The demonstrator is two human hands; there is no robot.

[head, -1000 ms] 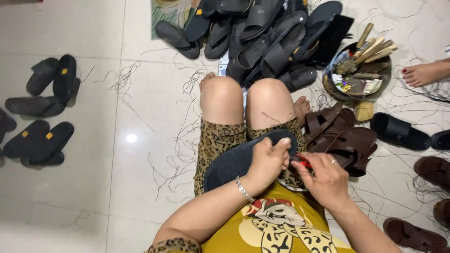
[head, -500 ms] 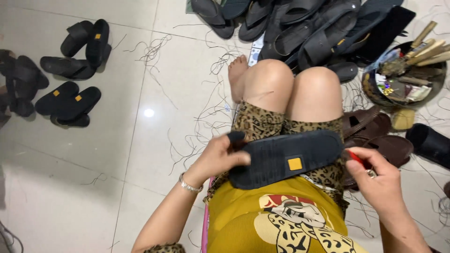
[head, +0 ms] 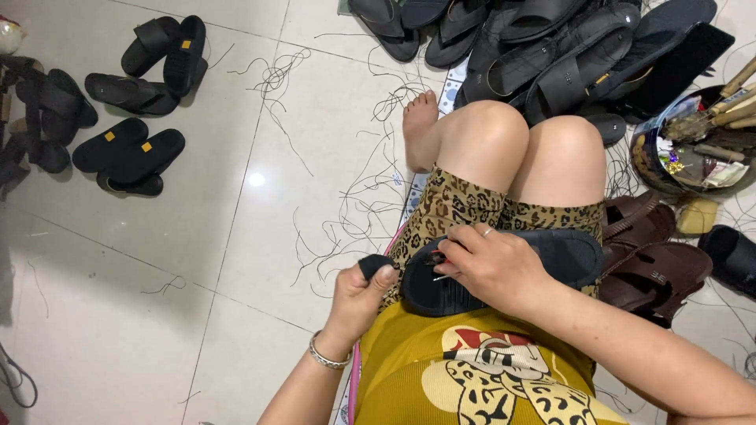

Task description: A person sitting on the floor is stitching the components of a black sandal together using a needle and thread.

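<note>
Black rubber sandal (head: 551, 256) across your lap: your left hand (head: 364, 295) pinches its strap end; your right hand (head: 492, 264) presses its sole, gripping a small tool.

**Tiled floor, littered**

Pale glossy floor (head: 236, 236), strewn with loose dark threads (head: 354, 212). At far left, black sandals in pairs (head: 130, 153). Along the top, a heap of black sandals (head: 551, 55). At right, a round tray of tools (head: 693, 149), brown sandals (head: 654, 260) just below it, a yellow block (head: 697, 215) between.

Small square orange labels (head: 145, 146) mark black sandal soles (head: 130, 156), left.
</note>
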